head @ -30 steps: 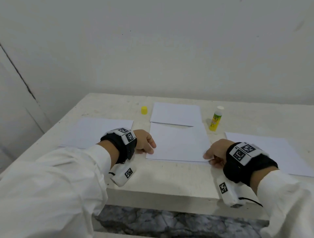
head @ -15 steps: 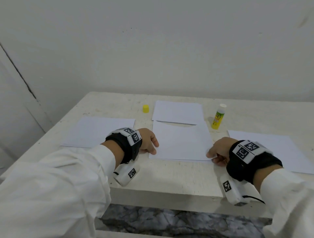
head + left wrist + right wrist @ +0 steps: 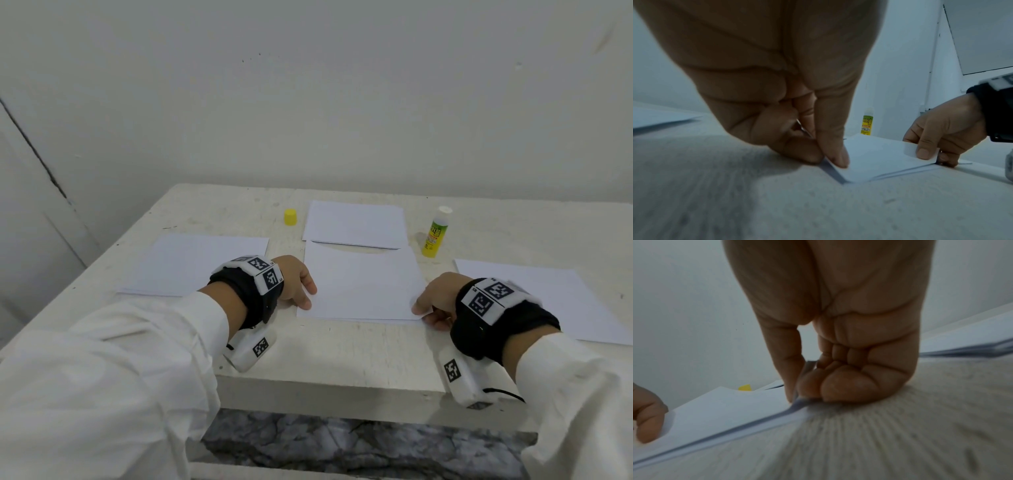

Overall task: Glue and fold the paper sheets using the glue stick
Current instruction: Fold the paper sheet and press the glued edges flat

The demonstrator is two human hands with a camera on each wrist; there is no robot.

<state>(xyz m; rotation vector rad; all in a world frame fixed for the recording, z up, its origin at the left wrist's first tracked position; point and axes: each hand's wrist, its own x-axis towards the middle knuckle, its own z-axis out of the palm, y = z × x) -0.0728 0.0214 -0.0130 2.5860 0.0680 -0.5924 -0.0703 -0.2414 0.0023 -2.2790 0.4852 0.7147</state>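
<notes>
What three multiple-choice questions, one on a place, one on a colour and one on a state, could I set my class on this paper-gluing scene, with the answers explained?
1. Where does the glue stick stand?
A. on the left-hand paper stack
B. upright on the table, off the far right corner of the middle sheet
C. in the left hand

2. What colour is the loose cap?
A. yellow
B. red
C. black

3. What are the two hands doing with the middle sheet?
A. resting flat beside it
B. tearing it in half
C. pinching its two near corners

Answers: 1 B, the head view shows it standing on the table beside that corner. 2 A, the cap by the far folded sheet is yellow. 3 C, the wrist views show the left hand and the right hand each pinching a near corner between thumb and fingers.
</notes>
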